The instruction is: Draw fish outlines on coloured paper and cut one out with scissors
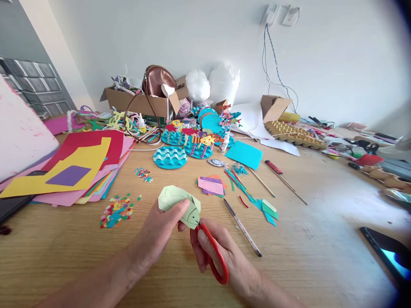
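- While our left hand [160, 231] pinches the pale green paper fish [180, 204] from the left, thumb on its face, we hold it just above the tabletop [305, 239].
- Our right hand [221, 252] is closed through the loops of the red-handled scissors [213, 252], touching the fish's lower right edge; the blades are hidden.
- The fish's long axis runs upper left to lower right, toward the scissors.
- A pencil [242, 226] lies just right of them.

Two bare hands are seen, the left hand [157, 235] and right hand [221, 256]; no sleeves, rings or watches are worn on forearms.
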Demonstrator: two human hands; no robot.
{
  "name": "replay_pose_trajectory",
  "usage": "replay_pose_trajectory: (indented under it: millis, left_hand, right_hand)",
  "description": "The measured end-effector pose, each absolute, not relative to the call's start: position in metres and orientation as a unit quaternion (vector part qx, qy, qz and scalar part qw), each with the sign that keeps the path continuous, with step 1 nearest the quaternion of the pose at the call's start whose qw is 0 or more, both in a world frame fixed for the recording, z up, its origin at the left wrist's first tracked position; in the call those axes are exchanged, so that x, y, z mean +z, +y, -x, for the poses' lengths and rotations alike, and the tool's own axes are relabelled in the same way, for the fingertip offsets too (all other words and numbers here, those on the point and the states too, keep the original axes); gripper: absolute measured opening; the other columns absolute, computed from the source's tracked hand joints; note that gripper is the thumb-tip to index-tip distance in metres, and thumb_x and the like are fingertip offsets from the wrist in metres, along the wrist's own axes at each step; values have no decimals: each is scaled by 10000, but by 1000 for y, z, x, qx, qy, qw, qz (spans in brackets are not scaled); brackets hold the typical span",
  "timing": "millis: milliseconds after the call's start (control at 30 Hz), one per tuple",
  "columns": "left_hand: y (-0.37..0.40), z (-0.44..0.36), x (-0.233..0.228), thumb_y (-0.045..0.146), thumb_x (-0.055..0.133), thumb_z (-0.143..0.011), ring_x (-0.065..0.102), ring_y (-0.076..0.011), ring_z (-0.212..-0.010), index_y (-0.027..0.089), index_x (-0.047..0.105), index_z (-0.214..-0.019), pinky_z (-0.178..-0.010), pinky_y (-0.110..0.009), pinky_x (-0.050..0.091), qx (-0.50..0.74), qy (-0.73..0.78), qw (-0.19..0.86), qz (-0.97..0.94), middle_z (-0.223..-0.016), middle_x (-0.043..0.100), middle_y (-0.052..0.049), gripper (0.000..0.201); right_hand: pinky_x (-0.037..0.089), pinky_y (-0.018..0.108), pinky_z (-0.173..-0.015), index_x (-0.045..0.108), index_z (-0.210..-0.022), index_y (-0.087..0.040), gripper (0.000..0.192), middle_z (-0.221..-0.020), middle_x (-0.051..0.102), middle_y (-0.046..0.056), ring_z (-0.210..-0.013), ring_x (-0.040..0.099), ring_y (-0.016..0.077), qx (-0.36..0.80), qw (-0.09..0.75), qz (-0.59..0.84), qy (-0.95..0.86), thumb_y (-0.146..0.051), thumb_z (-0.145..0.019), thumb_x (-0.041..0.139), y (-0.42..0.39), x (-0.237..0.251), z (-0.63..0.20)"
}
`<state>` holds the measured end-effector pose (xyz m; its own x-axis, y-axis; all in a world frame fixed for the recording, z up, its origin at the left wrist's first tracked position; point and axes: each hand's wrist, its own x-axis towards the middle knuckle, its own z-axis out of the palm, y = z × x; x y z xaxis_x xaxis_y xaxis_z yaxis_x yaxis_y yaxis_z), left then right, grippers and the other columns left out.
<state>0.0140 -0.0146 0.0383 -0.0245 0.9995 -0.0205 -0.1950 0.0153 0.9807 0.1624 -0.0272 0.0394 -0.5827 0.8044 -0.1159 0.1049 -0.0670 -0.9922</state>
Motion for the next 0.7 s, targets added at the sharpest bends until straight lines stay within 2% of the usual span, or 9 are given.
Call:
replay_pose_trajectory:
  millis: [400, 700]
  left_hand:
    - [-17, -15, 37, 326, 594, -750, 461, -98, -539, 187, 552, -716, -483, -194, 376, 559, 474, 531, -426, -608, 559, 47, 149]
    - [-17, -18, 40, 317, 579, -726, 460, -103, -504, 190, 531, -676, -463, -208, 372, 553, 492, 517, -430, -576, 539, 52, 145]
  right_hand:
    - [337, 199, -455, 467, -745, -182, 433, -518, 450, -46, -456, 401, 89, 632, 280, 364, -624, -590, -872, 397, -26, 37, -162]
    - [353, 199, -444, 535, -817, -162, 456, -509, 450, -50, -445, 394, 91, 626, 282, 360, -632, -588, -878, 385, -27, 38, -162]
